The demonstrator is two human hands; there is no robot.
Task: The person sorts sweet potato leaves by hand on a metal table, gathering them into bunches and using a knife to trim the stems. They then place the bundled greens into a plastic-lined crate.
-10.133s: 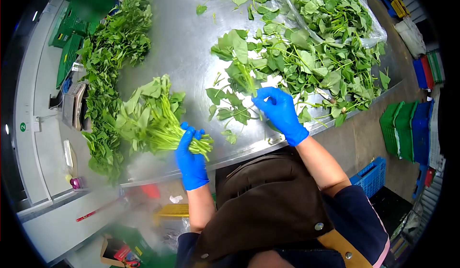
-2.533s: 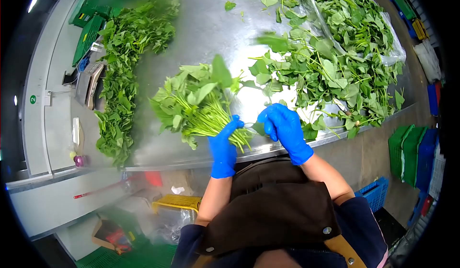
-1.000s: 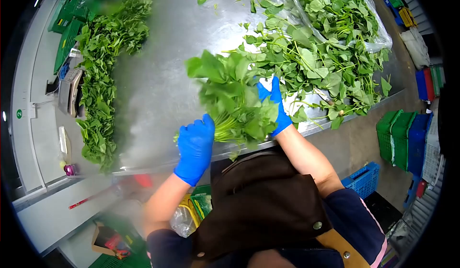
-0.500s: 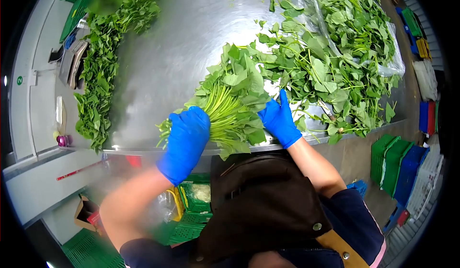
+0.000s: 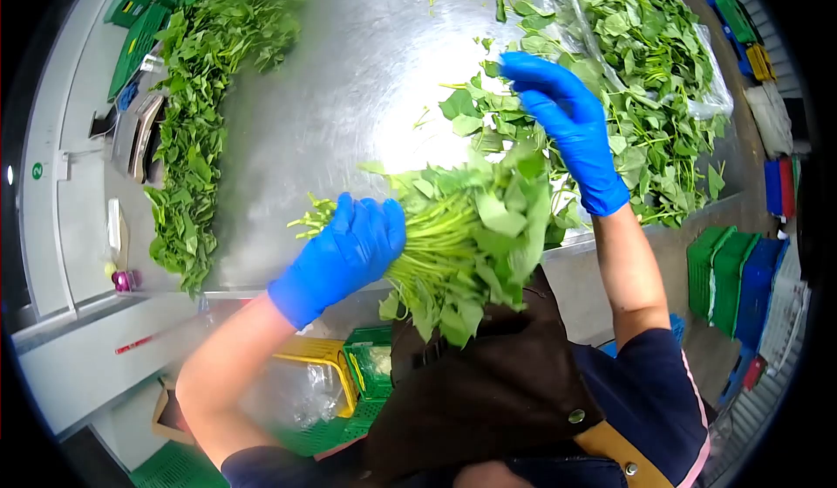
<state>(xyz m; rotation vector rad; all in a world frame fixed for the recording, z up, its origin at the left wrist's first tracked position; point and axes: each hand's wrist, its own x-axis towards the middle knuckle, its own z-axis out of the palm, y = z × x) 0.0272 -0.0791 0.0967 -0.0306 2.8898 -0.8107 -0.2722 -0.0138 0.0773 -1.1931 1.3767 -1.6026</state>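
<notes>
My left hand (image 5: 344, 248), in a blue glove, is wrapped round the stems of a thick bunch of leafy greens (image 5: 471, 235). Cut stem ends poke out left of the fist, while the leaves fan out to the right, over the table's near edge. My right hand (image 5: 567, 117), gloved in blue too, is raised above loose greens (image 5: 488, 113) on the metal table (image 5: 340, 95). Its fingers stretch leftward with the thumb apart, and I see nothing held in them. Beyond that hand lies a large heap of leafy greens (image 5: 649, 52), partly on clear plastic.
A long row of greens (image 5: 187, 152) lines the table's left side. Green crates (image 5: 139, 47) stand at the far left, with stacked green and blue crates (image 5: 732, 279) on the floor at right. Below the table edge sit a yellow crate (image 5: 344, 375) and a green crate (image 5: 370, 357).
The bunch in my left hand has swung right and closer to my body. My right hand has lifted away from beside it, moving up and right over the loose greens.
</notes>
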